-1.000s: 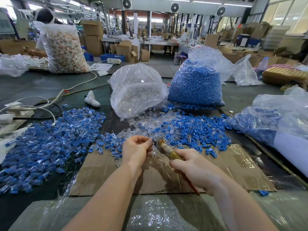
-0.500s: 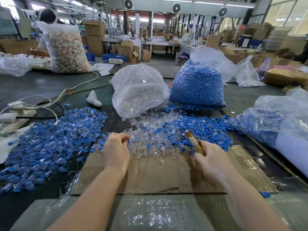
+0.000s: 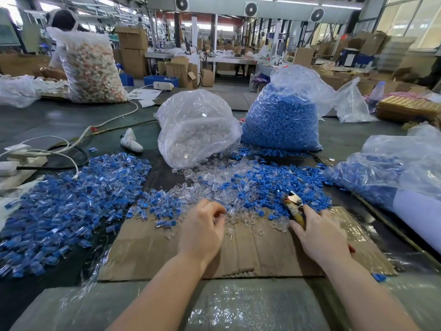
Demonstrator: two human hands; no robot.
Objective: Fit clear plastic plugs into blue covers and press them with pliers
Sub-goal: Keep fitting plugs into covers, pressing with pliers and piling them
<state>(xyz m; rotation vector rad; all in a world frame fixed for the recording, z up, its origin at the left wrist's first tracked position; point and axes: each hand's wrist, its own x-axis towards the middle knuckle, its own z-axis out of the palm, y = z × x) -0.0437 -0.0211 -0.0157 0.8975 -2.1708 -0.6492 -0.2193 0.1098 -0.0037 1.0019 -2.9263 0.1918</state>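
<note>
My left hand (image 3: 202,229) rests on the cardboard sheet (image 3: 250,254), fingertips pinched among the loose clear plastic plugs (image 3: 214,185); whether a plug is held I cannot tell. My right hand (image 3: 319,235) grips the pliers (image 3: 294,207), whose jaws point away from me into the loose blue covers (image 3: 274,187). A large heap of assembled blue-and-clear pieces (image 3: 71,201) lies to the left.
A bag of clear plugs (image 3: 198,127) and a bag of blue covers (image 3: 284,115) stand behind the loose piles. Another bag of blue parts (image 3: 386,173) lies at right. White cables and a power strip (image 3: 21,154) sit at left. A person (image 3: 62,22) works behind a far bag.
My left hand went left to the assembled heap, then came back to the clear plugs at centre. My right hand with the pliers moved right, toward the blue covers.
</note>
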